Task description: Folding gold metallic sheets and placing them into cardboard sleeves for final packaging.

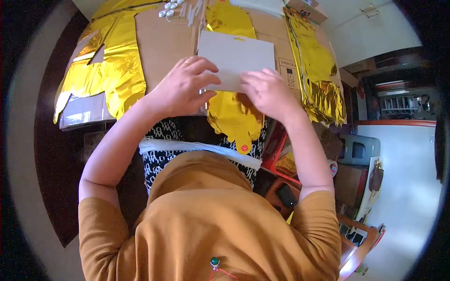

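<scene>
A flat white card (239, 58) with a hang slot near its far edge lies in front of me on gold foil. The gold foil sheet (234, 114) shows beyond the card and hangs off the near table edge, with a small red dot near its lower end. My left hand (187, 86) is at the card's left edge, fingers curved and apart, with nothing visible in them. Over the card's near right corner, my right hand (269, 91) has its fingers stretched out to the left; they are slightly blurred, and no held thing shows.
Cardboard (166, 51) covers the table. More gold foil (119, 65) drapes at the left, and a fringed foil piece (321, 70) at the right. Small white items (169, 8) lie at the far edge. A blue-grey stool (361, 150) and a dark phone (286, 194) are on my right.
</scene>
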A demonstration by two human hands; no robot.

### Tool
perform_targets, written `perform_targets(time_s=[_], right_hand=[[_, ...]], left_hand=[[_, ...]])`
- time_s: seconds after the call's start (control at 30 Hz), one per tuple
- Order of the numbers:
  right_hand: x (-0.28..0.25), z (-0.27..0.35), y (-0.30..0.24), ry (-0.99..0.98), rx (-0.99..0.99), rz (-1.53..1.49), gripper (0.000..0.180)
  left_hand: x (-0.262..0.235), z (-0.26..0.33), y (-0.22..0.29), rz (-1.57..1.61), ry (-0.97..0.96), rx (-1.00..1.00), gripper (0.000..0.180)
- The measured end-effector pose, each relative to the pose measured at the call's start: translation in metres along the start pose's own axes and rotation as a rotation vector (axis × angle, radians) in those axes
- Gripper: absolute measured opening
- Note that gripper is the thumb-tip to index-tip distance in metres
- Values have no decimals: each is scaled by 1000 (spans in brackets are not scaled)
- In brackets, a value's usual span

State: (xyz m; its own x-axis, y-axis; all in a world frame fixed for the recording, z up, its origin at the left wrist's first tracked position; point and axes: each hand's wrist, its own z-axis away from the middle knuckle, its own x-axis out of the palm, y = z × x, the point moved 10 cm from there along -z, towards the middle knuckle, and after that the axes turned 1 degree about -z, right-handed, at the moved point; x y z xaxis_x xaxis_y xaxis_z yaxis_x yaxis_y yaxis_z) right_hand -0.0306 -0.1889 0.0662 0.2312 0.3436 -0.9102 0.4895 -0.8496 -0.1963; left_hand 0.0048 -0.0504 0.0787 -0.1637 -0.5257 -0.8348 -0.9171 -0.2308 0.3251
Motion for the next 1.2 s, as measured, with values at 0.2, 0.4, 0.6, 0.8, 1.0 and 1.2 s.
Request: perform_targets(time_s=[0.2,0.4,0.6,0.8,1.0,1.2], right_hand=[[-11,55,7,-107,-5,28,57],[0,70,11,-141,22,67,72],[1,66,18,-111,26,31,80],[3,65,16,-27,-48,42,74],[0,77,0,18,-85,48,63],[3,85,-6,99,-91,64,57]], left_hand=[[10,22,10,-120,-44,24,51],[55,40,28,-254,-126,53,64],[34,36,30,-270,37,-5,48],[46,38,41,-223,82,82,41],[42,49,52,-143,168,103,27],[31,54,56,-200,39,71,45]])
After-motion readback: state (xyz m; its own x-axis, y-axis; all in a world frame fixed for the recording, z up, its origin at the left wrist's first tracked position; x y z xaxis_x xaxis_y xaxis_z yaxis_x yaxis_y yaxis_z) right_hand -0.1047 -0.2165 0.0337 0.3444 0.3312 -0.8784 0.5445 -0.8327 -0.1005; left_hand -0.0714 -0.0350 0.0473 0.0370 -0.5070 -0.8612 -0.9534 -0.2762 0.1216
